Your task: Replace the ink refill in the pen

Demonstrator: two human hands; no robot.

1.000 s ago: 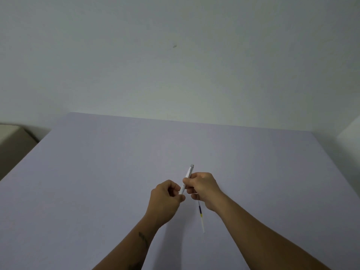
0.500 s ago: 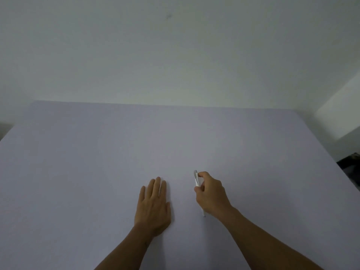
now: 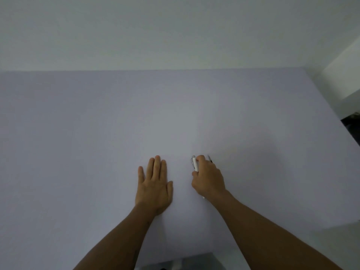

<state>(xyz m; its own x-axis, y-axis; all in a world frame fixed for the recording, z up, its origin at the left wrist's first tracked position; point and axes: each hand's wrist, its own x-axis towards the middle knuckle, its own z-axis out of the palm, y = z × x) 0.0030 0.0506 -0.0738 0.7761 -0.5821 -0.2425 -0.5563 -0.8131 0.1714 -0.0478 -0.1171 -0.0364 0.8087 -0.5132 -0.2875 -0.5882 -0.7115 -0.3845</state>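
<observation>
My right hand (image 3: 208, 178) lies low on the pale lilac table (image 3: 97, 133), fingers curled around a white pen (image 3: 194, 163) with a silver end that sticks out past my index finger. A thin refill (image 3: 210, 158) shows as a dark tip just beyond my knuckles, and a small pale end pokes out under my wrist; the rest is hidden by the hand. My left hand (image 3: 154, 184) rests flat on the table to the left of the pen, palm down, fingers extended, holding nothing.
The table's far edge meets a plain white wall (image 3: 175, 32). Its right edge drops to a dark gap (image 3: 352, 123) beside a white block. A grey surface (image 3: 181, 262) shows at the near edge between my forearms.
A second ago both hands held the pen raised above the table. My left hand let go and went flat on the table; my right hand lowered the pen to the surface.
</observation>
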